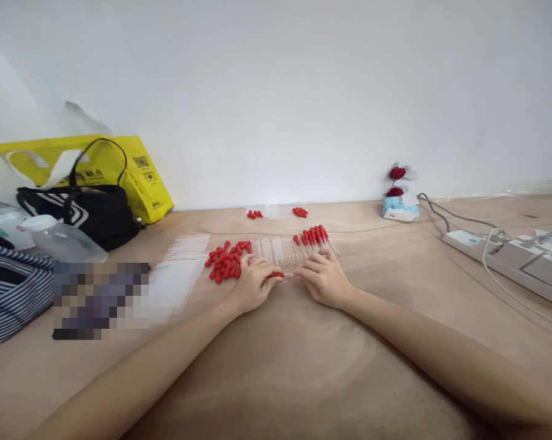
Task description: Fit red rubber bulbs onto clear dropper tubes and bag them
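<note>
Between the fingers of my left hand (pixel 255 284) is a red rubber bulb (pixel 276 275), lying sideways just above the table. My right hand (pixel 324 281) pinches a thin clear dropper tube (pixel 290 275), whose left end meets the bulb's mouth; how deep it sits I cannot tell. Beyond my left hand lies a heap of loose red rubber bulbs (pixel 223 264). A row of bare clear tubes (pixel 273 250) stretches behind both hands. Past my right fingers, several droppers with red bulbs on their tubes (pixel 316 234) lie side by side.
Clear zip bags (pixel 177 281) lie left of the heap. Bagged red bulbs and tubes (pixel 276 211) rest by the wall. Far left are a yellow bag (pixel 154 177), a black bag (pixel 106 214) and a plastic bottle (pixel 69 241). A tissue pack (pixel 400 211) and power strip (pixel 509 256) are right.
</note>
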`<action>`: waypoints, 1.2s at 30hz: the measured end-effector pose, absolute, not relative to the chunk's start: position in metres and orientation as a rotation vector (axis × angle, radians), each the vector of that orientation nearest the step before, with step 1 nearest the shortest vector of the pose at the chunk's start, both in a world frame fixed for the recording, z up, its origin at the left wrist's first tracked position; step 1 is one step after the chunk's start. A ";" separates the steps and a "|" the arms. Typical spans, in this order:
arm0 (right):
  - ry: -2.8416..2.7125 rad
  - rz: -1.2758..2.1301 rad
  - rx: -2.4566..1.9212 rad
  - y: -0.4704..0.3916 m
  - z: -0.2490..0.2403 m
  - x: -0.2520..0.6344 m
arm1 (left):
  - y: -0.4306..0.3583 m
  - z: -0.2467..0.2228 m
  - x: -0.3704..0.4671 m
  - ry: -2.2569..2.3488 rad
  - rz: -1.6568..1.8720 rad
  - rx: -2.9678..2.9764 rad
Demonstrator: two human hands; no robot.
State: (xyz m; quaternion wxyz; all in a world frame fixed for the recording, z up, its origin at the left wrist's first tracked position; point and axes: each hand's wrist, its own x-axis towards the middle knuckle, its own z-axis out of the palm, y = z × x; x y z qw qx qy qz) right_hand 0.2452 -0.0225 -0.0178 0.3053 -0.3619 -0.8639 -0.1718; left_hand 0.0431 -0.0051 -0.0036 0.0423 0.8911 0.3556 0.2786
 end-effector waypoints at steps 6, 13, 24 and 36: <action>-2.197 -0.403 -1.290 -0.017 -0.015 0.249 | -0.002 0.000 0.037 1.342 0.954 2.780; -1.876 -0.190 -1.879 0.012 -0.006 0.247 | 0.018 0.007 0.020 1.802 0.927 2.602; -1.830 -0.140 -2.059 0.036 -0.001 0.220 | 0.030 0.017 0.010 2.015 0.851 2.394; -1.947 -0.132 -2.021 0.036 0.000 0.212 | 0.033 0.029 -0.004 1.709 0.612 2.732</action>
